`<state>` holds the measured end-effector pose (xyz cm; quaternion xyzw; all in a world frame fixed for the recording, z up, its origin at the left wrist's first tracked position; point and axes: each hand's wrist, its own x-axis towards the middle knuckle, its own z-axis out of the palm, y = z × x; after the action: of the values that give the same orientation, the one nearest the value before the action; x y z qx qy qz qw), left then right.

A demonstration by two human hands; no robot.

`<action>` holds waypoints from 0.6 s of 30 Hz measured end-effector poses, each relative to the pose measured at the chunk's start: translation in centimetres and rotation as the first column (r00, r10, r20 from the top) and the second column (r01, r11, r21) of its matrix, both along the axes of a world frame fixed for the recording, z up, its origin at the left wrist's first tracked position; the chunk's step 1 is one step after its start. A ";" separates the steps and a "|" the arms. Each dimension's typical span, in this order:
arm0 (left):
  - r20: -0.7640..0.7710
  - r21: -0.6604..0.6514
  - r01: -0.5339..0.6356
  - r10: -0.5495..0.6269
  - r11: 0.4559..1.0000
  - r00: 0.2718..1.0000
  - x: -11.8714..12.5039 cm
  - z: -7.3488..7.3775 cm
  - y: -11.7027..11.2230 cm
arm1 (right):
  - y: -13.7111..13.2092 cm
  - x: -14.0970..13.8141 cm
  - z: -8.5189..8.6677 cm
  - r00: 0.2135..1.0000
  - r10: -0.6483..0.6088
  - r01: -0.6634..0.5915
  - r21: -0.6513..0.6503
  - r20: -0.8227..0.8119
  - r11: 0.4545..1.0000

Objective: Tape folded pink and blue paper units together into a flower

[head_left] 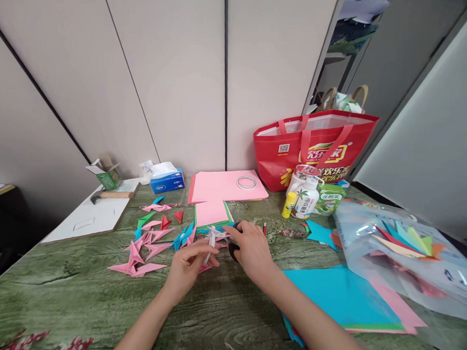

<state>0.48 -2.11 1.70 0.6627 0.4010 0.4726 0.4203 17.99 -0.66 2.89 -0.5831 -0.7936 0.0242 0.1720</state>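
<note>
My right hand is closed around the black handles of a pair of scissors, and the blades point left. In my left hand, a thin white strip is pinched between thumb and fingers, beside the blades; whether they touch it I cannot tell. Just behind both hands lies a stack of square coloured paper, pink on top. Folded pink paper pieces spread to the left, and a blue folded piece sits close to my left hand. Some pink paper is partly hidden under my hands.
A roll of tape lies on large pink sheets. A glue stick, white bottle and red bag stand behind right. Blue sheets and a plastic bag lie right. A hammer rests on a white board.
</note>
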 end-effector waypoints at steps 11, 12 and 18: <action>-0.018 -0.020 -0.002 0.001 1.000 1.000 0.2 0.6 -0.3 | 0.1 0.2 0.6 0.994 -0.048 0.061 -0.142 0.099 0.988; -0.008 -0.040 -0.003 0.002 0.999 1.000 0.2 0.6 -0.3 | 0.0 0.1 0.6 0.993 -0.051 0.068 -0.155 0.108 0.986; -0.008 -0.114 0.000 -0.001 0.993 1.000 0.2 0.9 -0.4 | -0.3 -0.5 0.4 0.992 -0.081 0.071 0.102 0.093 0.992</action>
<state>0.72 -2.52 2.57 0.6396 0.4291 0.4461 0.4559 17.49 -1.01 3.28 -0.6043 -0.7784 -0.0500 0.1627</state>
